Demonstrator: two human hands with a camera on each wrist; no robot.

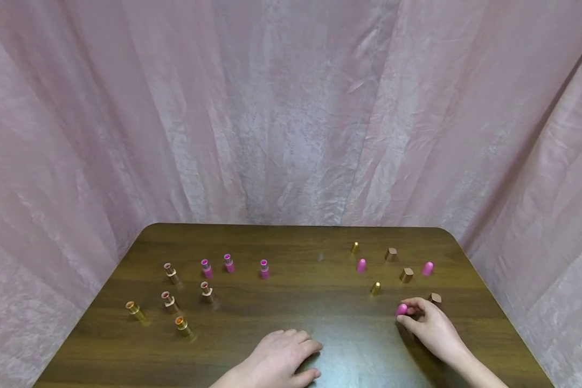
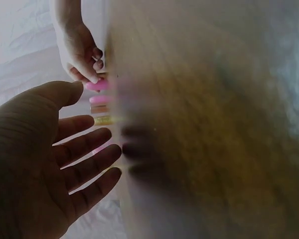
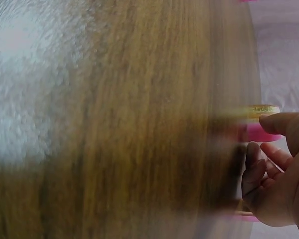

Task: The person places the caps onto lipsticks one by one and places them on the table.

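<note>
"Gripping anything with the right hand [image 1: 432, 330]?"

"Yes, pinching a pink cap [image 1: 401, 309] between thumb and fingertips, rounded end upward, over the right part of the brown wooden table [image 1: 296, 291]. Can't tell whether lifted clear of the wood or touching it."

"And with the left hand [image 1: 283, 358]?"

"Showing straight, slightly parted fingers, palm down near the table's front, well apart from the right hand. Hard to say whether touching the surface."

"Noticing anything close to the pinched cap?"

"Yes: just beside the right hand, partly hidden by it, see a squarish brown cap [image 1: 435, 298]. Farther back, count two more brown caps [image 1: 407, 275], two gold caps [image 1: 375, 289] and two other pink caps [image 1: 361, 265], loosely scattered."

"And looking across to the left side?"

"Find three pink tubes [image 1: 229, 263] upright toward the back, well apart from the caps. Add three copper tubes [image 1: 170, 302] and two gold tubes [image 1: 184, 327], likewise upright, mostly nearer the front. Beyond the table, see a pale pink curtain [image 1: 291, 134] hanging in folds."
</note>
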